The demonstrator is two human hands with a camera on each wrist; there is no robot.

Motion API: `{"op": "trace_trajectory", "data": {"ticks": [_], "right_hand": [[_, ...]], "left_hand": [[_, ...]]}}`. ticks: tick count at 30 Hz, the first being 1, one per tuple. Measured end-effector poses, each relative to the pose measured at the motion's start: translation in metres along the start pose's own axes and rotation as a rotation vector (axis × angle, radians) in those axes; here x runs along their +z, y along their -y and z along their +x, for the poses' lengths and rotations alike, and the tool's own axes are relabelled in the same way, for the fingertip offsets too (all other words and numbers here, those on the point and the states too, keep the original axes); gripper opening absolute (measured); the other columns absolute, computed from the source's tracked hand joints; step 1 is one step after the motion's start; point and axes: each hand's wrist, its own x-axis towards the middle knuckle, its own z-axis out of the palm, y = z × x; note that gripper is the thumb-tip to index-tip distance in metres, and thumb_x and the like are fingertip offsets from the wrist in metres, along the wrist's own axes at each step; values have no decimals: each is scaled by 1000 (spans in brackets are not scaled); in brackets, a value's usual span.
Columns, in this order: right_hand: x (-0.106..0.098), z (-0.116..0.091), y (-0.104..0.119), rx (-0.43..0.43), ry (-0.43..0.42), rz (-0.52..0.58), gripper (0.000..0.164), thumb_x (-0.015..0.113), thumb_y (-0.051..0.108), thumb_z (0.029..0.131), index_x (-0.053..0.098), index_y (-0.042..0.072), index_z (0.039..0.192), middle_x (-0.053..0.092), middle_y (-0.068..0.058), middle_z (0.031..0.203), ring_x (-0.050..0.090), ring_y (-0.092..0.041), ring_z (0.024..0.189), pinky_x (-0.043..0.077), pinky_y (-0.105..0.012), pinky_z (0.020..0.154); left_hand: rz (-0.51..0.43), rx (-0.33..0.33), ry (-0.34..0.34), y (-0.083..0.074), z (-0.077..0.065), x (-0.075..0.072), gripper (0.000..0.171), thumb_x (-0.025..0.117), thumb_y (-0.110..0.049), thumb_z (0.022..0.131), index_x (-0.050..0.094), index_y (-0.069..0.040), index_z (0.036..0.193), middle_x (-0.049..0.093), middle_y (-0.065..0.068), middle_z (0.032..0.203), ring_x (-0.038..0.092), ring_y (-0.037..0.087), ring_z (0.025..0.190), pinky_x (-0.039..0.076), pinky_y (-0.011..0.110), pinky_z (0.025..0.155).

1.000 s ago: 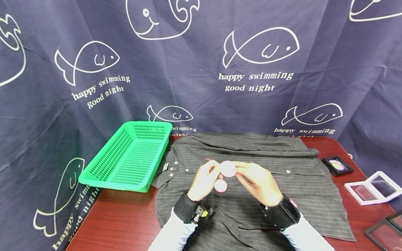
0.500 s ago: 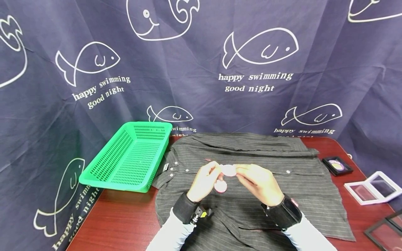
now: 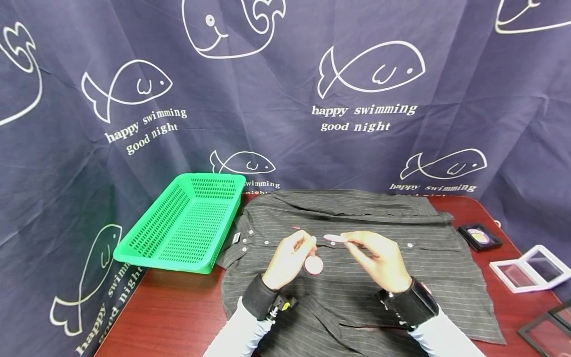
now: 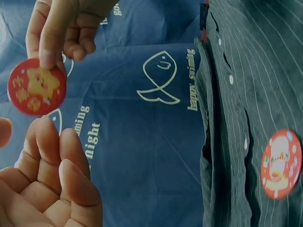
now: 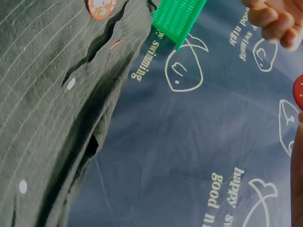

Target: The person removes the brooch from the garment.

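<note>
My right hand (image 3: 379,260) pinches a round badge (image 4: 35,87) by its edge, thumb and fingertips on the rim. Its red face carries a yellow star figure in the left wrist view; from the head it appears nearly edge-on. To the left, my left hand (image 3: 285,260) holds nothing, its fingers loosely bent and apart from the badge. A second round red badge (image 4: 281,164), printed with a pale figure, is on the dark pinstriped shirt (image 3: 379,302) beneath my left fingers. The shirt lies spread across the table below both hands.
A green basket (image 3: 207,265) stands on the left side of the reddish wooden table (image 3: 178,307). Along the right edge are a black case (image 3: 479,236) with a round item, an open white case (image 3: 519,275), and a dark-framed case (image 3: 544,334).
The held badge has tilted from face-on to nearly edge-on and moved slightly right with my right hand. My left hand has come away from it. The badge on the shirt stays put.
</note>
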Motion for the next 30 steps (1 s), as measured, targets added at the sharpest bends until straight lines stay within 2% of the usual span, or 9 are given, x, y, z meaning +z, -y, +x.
{"op": "trace_trajectory", "data": {"ticks": [2, 5, 6, 11, 16, 19, 22, 26, 30], "right_hand": [[-5, -1, 0, 95, -2, 37, 10, 72, 8, 88, 76, 8, 97, 75, -4, 87, 64, 1, 75, 48, -9, 73], [-15, -3, -1, 258, -14, 72, 28, 76, -10, 74, 76, 7, 96, 74, -2, 83, 63, 9, 74, 48, -8, 68], [-18, -4, -1, 311, -19, 73, 30, 76, -12, 73, 76, 7, 95, 73, 0, 80, 63, 10, 73, 47, -8, 67], [-35, -13, -8, 521, -64, 72, 21, 73, -12, 77, 72, 1, 94, 70, 14, 72, 64, 8, 64, 47, -7, 63], [-51, -22, -18, 707, -139, 114, 16, 69, -11, 83, 67, -8, 98, 67, 21, 70, 65, 5, 59, 51, -10, 58], [-63, -28, -26, 765, -177, 108, 16, 68, -10, 84, 66, -9, 100, 67, 21, 70, 65, 4, 58, 51, -11, 58], [-76, -36, -35, 815, -206, 50, 15, 69, -7, 85, 67, -5, 99, 67, 19, 67, 64, 4, 56, 49, -10, 56], [-95, -48, -47, 878, -247, -18, 13, 70, -3, 85, 68, -2, 98, 67, 18, 65, 64, 5, 56, 49, -10, 55], [-113, -59, -57, 922, -308, -30, 10, 68, -5, 86, 69, 1, 94, 67, 19, 63, 64, 5, 54, 48, -9, 55]], "left_hand": [[0, 7, -14, 1, -1, -3, 22, 55, -21, 100, 64, -6, 87, 66, 11, 77, 60, 11, 71, 47, 20, 68], [15, 14, -33, 4, -2, -7, 18, 58, -21, 99, 66, -6, 94, 69, 12, 83, 63, 12, 76, 50, 21, 71], [26, 17, -41, 5, -2, -9, 18, 58, -21, 98, 67, -6, 97, 70, 12, 86, 64, 12, 78, 51, 22, 72], [145, 49, -84, 10, -7, -18, 21, 60, -21, 97, 67, -10, 114, 70, 5, 109, 67, 16, 98, 53, 27, 80], [281, 121, -111, 22, -10, -26, 32, 60, -24, 97, 62, -13, 128, 64, 5, 128, 61, 21, 120, 52, 39, 95], [391, 156, -113, 30, -11, -29, 39, 60, -28, 97, 58, -18, 135, 59, 5, 138, 53, 21, 132, 43, 40, 108], [480, 160, -95, 37, -11, -30, 49, 62, -34, 95, 53, -19, 141, 52, 6, 147, 43, 24, 141, 34, 40, 116], [548, 148, -46, 44, -12, -31, 64, 63, -45, 92, 45, -17, 147, 42, 7, 155, 30, 31, 148, 28, 44, 119], [626, 119, 24, 52, -13, -32, 77, 62, -54, 89, 37, -17, 152, 33, 7, 159, 23, 38, 149, 29, 51, 117]]}}
